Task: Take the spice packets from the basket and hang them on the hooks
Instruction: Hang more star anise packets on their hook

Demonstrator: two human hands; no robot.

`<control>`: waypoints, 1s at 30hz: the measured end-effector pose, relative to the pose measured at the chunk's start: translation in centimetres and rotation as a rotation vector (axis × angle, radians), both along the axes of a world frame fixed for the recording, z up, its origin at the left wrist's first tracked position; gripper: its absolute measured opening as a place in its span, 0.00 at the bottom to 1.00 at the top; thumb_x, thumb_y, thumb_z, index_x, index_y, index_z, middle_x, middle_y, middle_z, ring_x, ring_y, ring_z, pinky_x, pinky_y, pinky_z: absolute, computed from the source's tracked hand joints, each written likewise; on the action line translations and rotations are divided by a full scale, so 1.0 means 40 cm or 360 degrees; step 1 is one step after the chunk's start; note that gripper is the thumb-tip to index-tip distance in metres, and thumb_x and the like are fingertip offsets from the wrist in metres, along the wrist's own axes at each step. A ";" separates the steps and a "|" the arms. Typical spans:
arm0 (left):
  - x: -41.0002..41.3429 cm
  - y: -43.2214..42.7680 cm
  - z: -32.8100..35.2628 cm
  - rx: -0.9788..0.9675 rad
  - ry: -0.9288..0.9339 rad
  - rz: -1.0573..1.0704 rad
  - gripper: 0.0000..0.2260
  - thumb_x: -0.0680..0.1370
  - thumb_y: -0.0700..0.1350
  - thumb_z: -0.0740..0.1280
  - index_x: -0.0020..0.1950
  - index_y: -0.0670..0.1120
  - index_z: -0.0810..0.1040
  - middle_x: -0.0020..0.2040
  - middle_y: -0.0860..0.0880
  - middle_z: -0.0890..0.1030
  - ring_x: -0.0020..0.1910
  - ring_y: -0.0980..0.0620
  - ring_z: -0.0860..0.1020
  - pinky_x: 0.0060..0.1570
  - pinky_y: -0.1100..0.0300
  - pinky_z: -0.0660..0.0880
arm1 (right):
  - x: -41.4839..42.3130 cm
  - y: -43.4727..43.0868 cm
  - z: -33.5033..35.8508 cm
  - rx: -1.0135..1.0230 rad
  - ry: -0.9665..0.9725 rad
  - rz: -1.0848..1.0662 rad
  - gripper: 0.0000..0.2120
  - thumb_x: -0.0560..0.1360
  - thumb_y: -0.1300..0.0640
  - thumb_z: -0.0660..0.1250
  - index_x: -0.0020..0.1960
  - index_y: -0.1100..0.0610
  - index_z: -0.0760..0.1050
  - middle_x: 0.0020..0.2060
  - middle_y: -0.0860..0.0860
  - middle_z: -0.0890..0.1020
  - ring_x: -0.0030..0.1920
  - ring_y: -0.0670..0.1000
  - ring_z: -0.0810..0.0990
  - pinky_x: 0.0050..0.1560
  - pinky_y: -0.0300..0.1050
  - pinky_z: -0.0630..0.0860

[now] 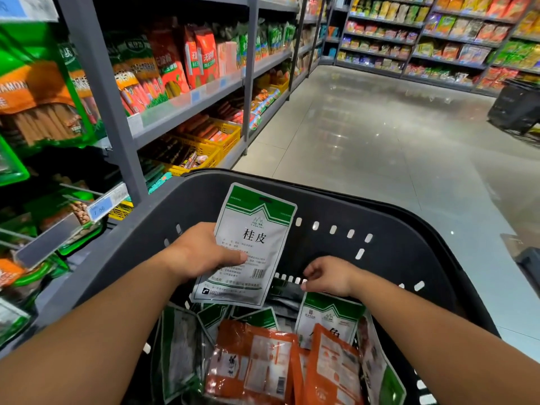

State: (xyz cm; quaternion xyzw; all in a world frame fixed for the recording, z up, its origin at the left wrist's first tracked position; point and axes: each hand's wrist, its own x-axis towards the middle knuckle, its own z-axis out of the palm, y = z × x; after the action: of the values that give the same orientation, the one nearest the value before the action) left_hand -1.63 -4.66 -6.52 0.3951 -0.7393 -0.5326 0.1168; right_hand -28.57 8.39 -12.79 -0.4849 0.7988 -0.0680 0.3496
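While your left hand (pixel 204 252) grips a spice packet (pixel 252 244) above the basket (pixel 391 258), hang-hole up ready for hanging, your right hand (pixel 330 276) curls over the pile (pixel 254 363); whether its fingers hold anything is unclear.

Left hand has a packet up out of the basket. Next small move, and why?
Probably swing the left hand and its green-and-white packet leftward to the hooks by the blue price tag. The packet is lifted above the pile in the basket, its hang hole is uncovered at the top, and the right hand hovers apart, apparently holding nothing.
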 end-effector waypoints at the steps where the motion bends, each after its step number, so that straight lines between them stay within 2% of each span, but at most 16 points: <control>1: 0.001 0.000 0.001 0.0000 -0.0010 -0.0007 0.10 0.73 0.41 0.79 0.52 0.50 0.85 0.46 0.57 0.88 0.45 0.58 0.86 0.51 0.61 0.79 | -0.003 0.005 -0.011 0.0031 0.0059 0.0036 0.24 0.74 0.47 0.77 0.66 0.55 0.79 0.58 0.50 0.84 0.56 0.49 0.83 0.61 0.41 0.77; 3: 0.001 0.001 0.000 0.0007 -0.0016 -0.0016 0.10 0.73 0.41 0.79 0.53 0.49 0.85 0.46 0.56 0.88 0.45 0.58 0.86 0.51 0.60 0.79 | -0.012 0.014 -0.029 0.0117 0.0161 0.0097 0.21 0.75 0.49 0.76 0.66 0.55 0.79 0.58 0.50 0.83 0.58 0.50 0.82 0.62 0.43 0.77; 6: 0.001 0.002 0.000 0.0024 -0.0005 -0.0025 0.11 0.73 0.40 0.79 0.53 0.49 0.85 0.47 0.56 0.88 0.46 0.57 0.86 0.50 0.60 0.79 | -0.027 0.030 -0.041 0.0286 0.0385 0.0224 0.14 0.78 0.54 0.72 0.62 0.53 0.81 0.54 0.49 0.82 0.54 0.49 0.80 0.55 0.40 0.75; 9: -0.001 0.004 0.000 0.0006 -0.0016 -0.0019 0.10 0.73 0.40 0.79 0.53 0.49 0.85 0.46 0.56 0.88 0.44 0.59 0.86 0.48 0.62 0.79 | -0.037 0.030 -0.033 0.0283 0.0448 0.0311 0.10 0.80 0.56 0.68 0.61 0.53 0.81 0.54 0.48 0.81 0.52 0.49 0.77 0.53 0.39 0.71; 12: 0.000 -0.002 -0.004 -0.0002 -0.0026 0.0011 0.10 0.73 0.40 0.78 0.53 0.49 0.85 0.45 0.56 0.88 0.43 0.59 0.86 0.42 0.67 0.79 | -0.024 0.013 0.015 0.0142 0.0342 0.0375 0.04 0.81 0.57 0.66 0.54 0.52 0.80 0.46 0.46 0.79 0.49 0.49 0.76 0.49 0.40 0.70; 14: 0.003 -0.006 -0.006 -0.0024 -0.0038 0.0042 0.10 0.74 0.40 0.78 0.54 0.48 0.85 0.45 0.55 0.88 0.43 0.59 0.86 0.43 0.67 0.79 | -0.008 -0.001 0.062 0.0046 0.0253 0.0422 0.05 0.82 0.57 0.66 0.49 0.50 0.77 0.44 0.46 0.79 0.48 0.49 0.77 0.50 0.42 0.72; 17: 0.007 -0.015 -0.010 -0.0089 -0.0074 0.0139 0.11 0.73 0.43 0.79 0.54 0.49 0.85 0.45 0.55 0.88 0.44 0.56 0.86 0.46 0.62 0.80 | 0.008 -0.014 0.131 -0.0071 0.0209 0.0453 0.03 0.83 0.56 0.65 0.51 0.51 0.78 0.47 0.49 0.82 0.46 0.48 0.77 0.53 0.46 0.75; 21: 0.008 -0.030 -0.017 -0.0144 -0.0122 0.0248 0.11 0.72 0.48 0.80 0.51 0.52 0.85 0.43 0.56 0.88 0.45 0.52 0.86 0.54 0.50 0.82 | 0.010 -0.009 0.209 -0.0288 0.0178 0.0413 0.10 0.82 0.55 0.66 0.44 0.43 0.75 0.44 0.45 0.82 0.47 0.47 0.80 0.52 0.46 0.75; 23: 0.005 -0.027 -0.014 -0.0164 -0.0104 0.0242 0.10 0.72 0.48 0.80 0.51 0.52 0.85 0.43 0.56 0.88 0.44 0.52 0.86 0.53 0.51 0.83 | 0.006 -0.007 0.237 -0.0430 0.0096 0.0363 0.08 0.82 0.56 0.66 0.45 0.46 0.77 0.44 0.48 0.84 0.47 0.48 0.81 0.55 0.48 0.76; 25: 0.003 -0.019 -0.008 -0.0166 -0.0062 0.0203 0.10 0.73 0.48 0.79 0.54 0.51 0.85 0.44 0.55 0.88 0.46 0.53 0.86 0.51 0.55 0.82 | 0.005 -0.005 0.256 -0.0564 0.0001 0.0317 0.06 0.82 0.57 0.66 0.48 0.49 0.78 0.45 0.51 0.85 0.48 0.52 0.82 0.58 0.50 0.76; 27: 0.003 -0.010 0.001 -0.0151 -0.0032 0.0135 0.11 0.74 0.48 0.79 0.56 0.51 0.85 0.46 0.56 0.88 0.47 0.57 0.86 0.51 0.59 0.80 | 0.006 -0.004 0.268 -0.0675 -0.0088 0.0266 0.05 0.82 0.56 0.66 0.50 0.50 0.80 0.46 0.49 0.86 0.50 0.51 0.84 0.58 0.52 0.77; 30: 0.001 0.005 0.009 -0.0084 0.0011 0.0009 0.11 0.74 0.50 0.78 0.56 0.52 0.85 0.48 0.57 0.88 0.49 0.57 0.86 0.58 0.53 0.81 | 0.017 -0.005 0.275 -0.0810 -0.0146 0.0171 0.06 0.82 0.56 0.66 0.51 0.48 0.81 0.46 0.45 0.87 0.49 0.46 0.85 0.59 0.51 0.79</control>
State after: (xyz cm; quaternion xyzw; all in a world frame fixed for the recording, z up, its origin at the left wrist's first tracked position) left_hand -1.57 -4.48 -6.16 0.3922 -0.7516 -0.5138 0.1312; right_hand -27.88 8.18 -1.80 -0.5955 0.7123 -0.2699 0.2553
